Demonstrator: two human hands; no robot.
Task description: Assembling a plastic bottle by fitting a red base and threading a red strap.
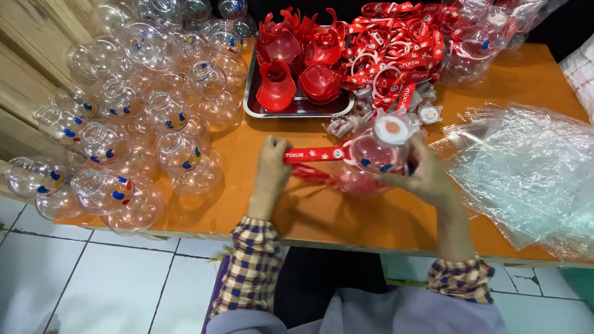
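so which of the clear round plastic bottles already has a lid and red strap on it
Only the clear round plastic bottle in the right hand: it has a white lid and a red strap pulled by the left hand. The heaped bottles on the left are open-necked, strapless.

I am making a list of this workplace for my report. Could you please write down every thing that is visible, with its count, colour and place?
clear round bottles: many, transparent with blue, red and yellow marks, heaped on the table's left side
metal tray: one, silver, top centre
red plastic cups: several, red, in the tray
red straps: many, red with white print, piled top centre-right
small white caps: a few, beside the strap pile
clear plastic bags: a stack, transparent, right side
table: one, orange
floor tiles: white, below
assembled bottle: one, clear with white lid, in the right hand
strap: one, red, pulled by the left hand
left hand: pinching the strap
right hand: holding the assembled bottle
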